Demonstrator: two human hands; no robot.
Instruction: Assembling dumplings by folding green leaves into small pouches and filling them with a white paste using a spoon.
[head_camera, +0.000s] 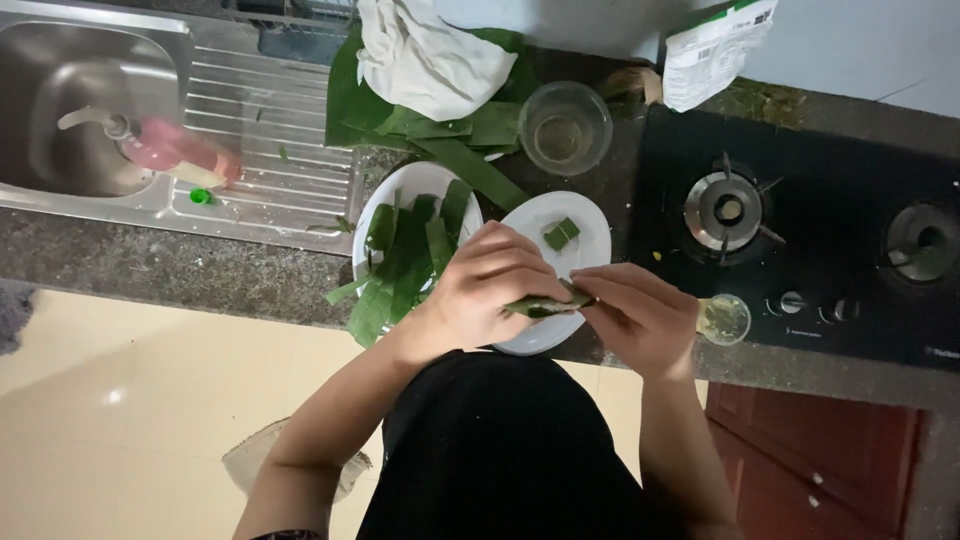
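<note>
Partly, hands hide the folded leaf.

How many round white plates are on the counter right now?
2. One round white plate heaped with cut green leaf strips sits left; the other round white plate, partly hidden by both hands, sits beside it. None seem hidden.

Dark speckled stone counter runs across the kitchen. A steel sink with a ribbed drainboard is set into its left end, and a black two-burner hob sits at the right. Between them are two white plates: the left plate is piled with green leaf strips, the right plate has a little folded leaf piece. Behind them sit a glass bowl, big leaves under a white cloth, and a packet.
</note>
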